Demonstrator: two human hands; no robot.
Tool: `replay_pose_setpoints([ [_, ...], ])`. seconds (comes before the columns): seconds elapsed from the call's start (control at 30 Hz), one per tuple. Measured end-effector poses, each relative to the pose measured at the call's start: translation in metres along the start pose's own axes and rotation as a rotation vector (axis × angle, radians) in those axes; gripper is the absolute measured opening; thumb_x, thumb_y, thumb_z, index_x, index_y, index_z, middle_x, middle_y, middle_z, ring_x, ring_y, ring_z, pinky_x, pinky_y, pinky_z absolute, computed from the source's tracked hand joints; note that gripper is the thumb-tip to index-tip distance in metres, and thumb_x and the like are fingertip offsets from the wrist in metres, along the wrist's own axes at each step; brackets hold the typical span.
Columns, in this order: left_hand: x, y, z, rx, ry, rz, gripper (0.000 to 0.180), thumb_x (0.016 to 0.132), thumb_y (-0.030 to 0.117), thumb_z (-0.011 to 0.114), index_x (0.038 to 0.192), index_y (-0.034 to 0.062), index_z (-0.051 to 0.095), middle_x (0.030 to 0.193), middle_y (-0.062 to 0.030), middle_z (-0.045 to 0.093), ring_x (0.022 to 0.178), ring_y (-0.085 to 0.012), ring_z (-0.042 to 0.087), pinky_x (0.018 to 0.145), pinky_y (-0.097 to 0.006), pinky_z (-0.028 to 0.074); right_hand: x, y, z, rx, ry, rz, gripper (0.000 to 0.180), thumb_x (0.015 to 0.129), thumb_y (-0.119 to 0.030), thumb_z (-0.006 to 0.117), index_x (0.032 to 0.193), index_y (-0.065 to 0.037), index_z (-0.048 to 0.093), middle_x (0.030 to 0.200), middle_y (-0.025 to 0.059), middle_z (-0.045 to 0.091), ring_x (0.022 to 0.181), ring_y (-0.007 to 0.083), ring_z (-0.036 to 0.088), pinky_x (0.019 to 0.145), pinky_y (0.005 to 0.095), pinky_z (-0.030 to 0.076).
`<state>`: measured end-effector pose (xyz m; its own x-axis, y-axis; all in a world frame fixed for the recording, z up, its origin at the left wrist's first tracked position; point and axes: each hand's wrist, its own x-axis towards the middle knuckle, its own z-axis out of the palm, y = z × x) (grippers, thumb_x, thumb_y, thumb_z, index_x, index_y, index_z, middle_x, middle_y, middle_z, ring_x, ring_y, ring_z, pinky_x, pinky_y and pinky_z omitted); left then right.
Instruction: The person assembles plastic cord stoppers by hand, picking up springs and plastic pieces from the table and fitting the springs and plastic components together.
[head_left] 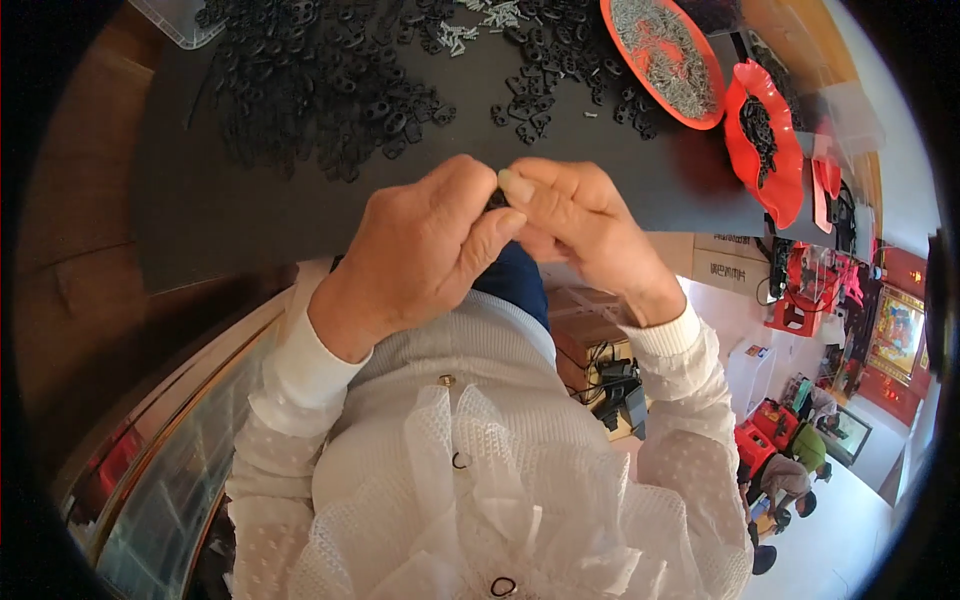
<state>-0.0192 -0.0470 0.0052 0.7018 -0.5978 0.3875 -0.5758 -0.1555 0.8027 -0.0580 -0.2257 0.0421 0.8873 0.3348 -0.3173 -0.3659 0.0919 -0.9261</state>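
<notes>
Both hands meet over the near edge of a dark table (300,215). Between the fingertips is a small black plastic part (496,200), mostly hidden by the fingers. My left hand (420,245) is closed, its thumb and forefinger pinching the part. From the other side, my right hand (580,215) grips it too, with thumb and fingers pressed together. Beyond the hands lies a wide heap of loose black plastic parts (330,85), with a smaller group of the same kind (525,105) to its right. Small silvery springs or screws (458,38) lie among them.
A red oval tray (712,115) of small silvery pieces stands at the far right. Beside it is a red wavy-rimmed dish (785,190) with black parts. A clear plastic container (180,20) sits at the far left. Cardboard boxes (730,262) are below the table's right side; people (790,475) sit farther off.
</notes>
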Motion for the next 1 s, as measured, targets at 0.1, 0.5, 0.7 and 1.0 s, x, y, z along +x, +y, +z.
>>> replay_pose_setpoints([
  [0.1, 0.001, 0.006, 0.002, 0.006, -0.003, 0.09, 0.021, 0.089, 0.019, 0.06, 0.084, 0.003, 0.047, 0.07, -0.0113, 0.046, 0.058, -0.0321, 0.053, 0.049, -0.038, 0.044, -0.007, 0.005, 0.0, 0.205, -0.043, -0.004, 0.03, 0.099, -0.022, 0.047, 0.073, -0.007, 0.046, 0.061, -0.0077, 0.032, 0.051, 0.0025, 0.025, 0.043, 0.0216, 0.018],
  [0.5, 0.011, -0.004, -0.006, -0.29, -0.048, -0.174, 0.027, 0.087, 0.022, 0.063, 0.072, 0.0035, 0.049, 0.058, -0.0018, 0.044, 0.051, -0.009, 0.04, 0.046, -0.026, 0.033, -0.02, -0.06, -0.136, -1.007, 0.891, -0.325, 0.034, 0.095, -0.03, 0.053, 0.098, 0.003, 0.063, 0.071, 0.0009, 0.057, 0.065, 0.0077, 0.048, 0.057, 0.0255, 0.04],
  [0.7, 0.012, -0.006, -0.007, -0.352, -0.075, -0.278, 0.025, 0.088, 0.02, 0.06, 0.072, 0.0025, 0.052, 0.058, -0.0006, 0.046, 0.052, -0.0067, 0.041, 0.047, -0.025, 0.033, 0.002, -0.056, -0.143, -1.387, 0.798, -0.401, 0.022, 0.092, -0.019, 0.054, 0.097, 0.002, 0.058, 0.086, 0.0231, 0.062, 0.082, 0.04, 0.06, 0.068, 0.0387, 0.047],
  [1.0, 0.01, -0.012, -0.005, -0.289, -0.072, -0.183, 0.015, 0.083, 0.008, 0.061, 0.072, 0.0013, 0.053, 0.059, -0.0062, 0.048, 0.049, -0.0127, 0.045, 0.046, -0.029, 0.035, 0.072, -0.042, -0.051, -1.309, 0.2, -0.596, 0.012, 0.081, -0.006, 0.056, 0.093, -0.002, 0.055, 0.089, 0.0187, 0.057, 0.081, 0.0398, 0.057, 0.066, 0.0463, 0.045],
])
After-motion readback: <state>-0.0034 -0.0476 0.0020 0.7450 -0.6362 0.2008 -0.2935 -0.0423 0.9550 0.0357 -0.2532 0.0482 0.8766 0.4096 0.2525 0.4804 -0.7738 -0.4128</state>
